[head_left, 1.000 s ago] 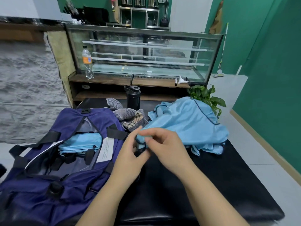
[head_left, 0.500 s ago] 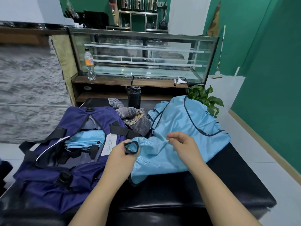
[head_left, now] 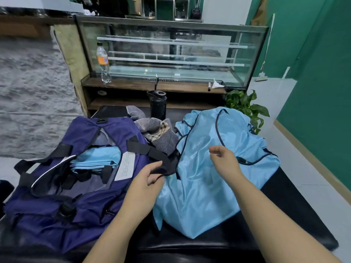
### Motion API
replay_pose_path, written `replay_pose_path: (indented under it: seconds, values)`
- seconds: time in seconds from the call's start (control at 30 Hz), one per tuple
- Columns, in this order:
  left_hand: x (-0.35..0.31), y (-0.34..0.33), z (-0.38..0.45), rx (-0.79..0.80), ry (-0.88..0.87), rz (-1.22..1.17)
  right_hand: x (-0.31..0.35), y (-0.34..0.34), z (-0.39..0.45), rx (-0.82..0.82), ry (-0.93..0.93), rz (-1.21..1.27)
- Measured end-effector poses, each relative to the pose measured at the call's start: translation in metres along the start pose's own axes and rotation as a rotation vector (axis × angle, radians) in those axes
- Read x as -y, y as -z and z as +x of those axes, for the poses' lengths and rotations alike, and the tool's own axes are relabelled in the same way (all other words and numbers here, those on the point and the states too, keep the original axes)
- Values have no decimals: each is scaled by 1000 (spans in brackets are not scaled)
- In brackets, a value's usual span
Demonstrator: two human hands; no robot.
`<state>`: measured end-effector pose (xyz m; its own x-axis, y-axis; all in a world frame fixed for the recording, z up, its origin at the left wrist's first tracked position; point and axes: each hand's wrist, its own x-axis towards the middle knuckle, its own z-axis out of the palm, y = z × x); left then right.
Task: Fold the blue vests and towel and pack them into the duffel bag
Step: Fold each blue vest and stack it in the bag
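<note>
Lying lengthwise away from the person, the vest (head_left: 205, 177) has its dark trim pinched by the left hand (head_left: 147, 184); right hand (head_left: 225, 160) loose.

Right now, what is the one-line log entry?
stage: spreading vest | left hand: pinches vest's dark edge | right hand: above vest, empty | duffel bag: open

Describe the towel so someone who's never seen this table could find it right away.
On the black table, a navy duffel bag lies left and a light blue vest right. The towel sits crumpled between their far ends, the only grey striped cloth with a tan plaid patch.
</note>
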<state>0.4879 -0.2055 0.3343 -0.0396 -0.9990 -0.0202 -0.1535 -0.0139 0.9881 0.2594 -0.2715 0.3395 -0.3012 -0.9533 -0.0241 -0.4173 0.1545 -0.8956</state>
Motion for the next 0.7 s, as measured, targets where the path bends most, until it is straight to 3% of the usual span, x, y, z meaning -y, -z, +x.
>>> replay_pose_path:
  seconds: [0.3,0.53,0.7]
  values:
    - [21,-4,34,1,22,14,20,3,88,-76,46,-147]
    - [36,4,49,-55,70,18,26,3,131,1,-37,-87]
    - [38,3,51,-59,78,27,31,-5,127,-22,8,-39]
